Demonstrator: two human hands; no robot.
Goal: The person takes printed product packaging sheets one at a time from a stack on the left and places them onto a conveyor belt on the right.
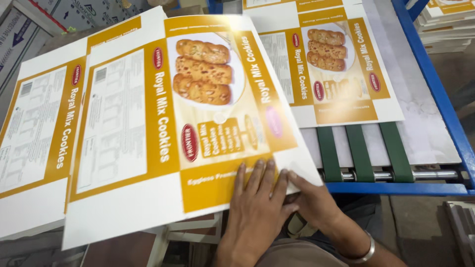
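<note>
A flat printed carton sheet [148, 123], white and mustard yellow with a picture of cookies, lies tilted in front of me. My left hand [255, 207] rests on its near edge, fingers spread on top of the yellow panel. My right hand [314, 200], with a metal bangle [363, 253] on the wrist, grips the sheet's near right corner from underneath, so its fingers are mostly hidden. A second sheet of the same kind [34, 133] lies under the first at the left.
Another identical sheet [336, 64] lies on a conveyor with three green belts [361, 148] and a steel roller [435, 175], framed by a blue metal rail [435, 84]. Stacks of sheets [445, 24] stand at the far right, cardboard boxes [29, 24] at the far left.
</note>
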